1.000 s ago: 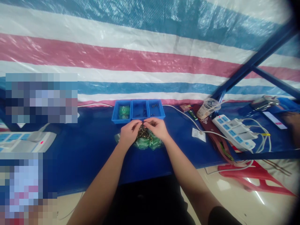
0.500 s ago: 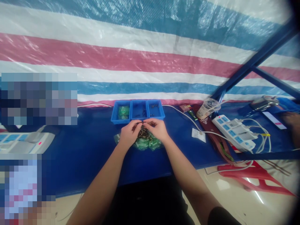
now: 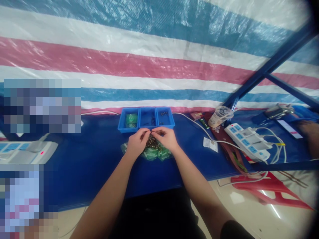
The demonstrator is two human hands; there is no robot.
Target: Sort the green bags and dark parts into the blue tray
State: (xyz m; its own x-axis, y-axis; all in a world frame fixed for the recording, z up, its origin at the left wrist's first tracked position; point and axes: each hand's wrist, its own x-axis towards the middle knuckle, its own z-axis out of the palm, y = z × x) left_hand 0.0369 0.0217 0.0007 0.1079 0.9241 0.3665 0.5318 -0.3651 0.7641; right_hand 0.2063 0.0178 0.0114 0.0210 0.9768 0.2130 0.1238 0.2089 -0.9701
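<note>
My left hand [image 3: 137, 141] and my right hand [image 3: 165, 137] meet fingertip to fingertip above a heap of small brownish metal parts [image 3: 152, 142]. Both are closed in a pinch; whatever sits between the fingertips is too small to make out. Under the heap spreads a green plastic bag [image 3: 154, 154], partly covered by my hands. Just beyond them stand three joined blue bins. Green packets [image 3: 131, 120] lie in the left bin [image 3: 120, 123], a few dark pieces are in the middle bin [image 3: 147, 125], and several small metal parts [image 3: 164, 114] are in the right bin [image 3: 171, 123].
To the right are a plastic cup [image 3: 219, 117], a small white packet [image 3: 210, 144], a brown strap-like bag [image 3: 228, 149] and a power strip [image 3: 245, 141] with cables. A phone [image 3: 289, 128] lies near another person's hand [image 3: 310, 131]. Another power strip [image 3: 25, 151] is at left.
My hands stay together over the heap, with only slight finger movement. The view has shifted very slightly; nothing else visibly moves on the table.
</note>
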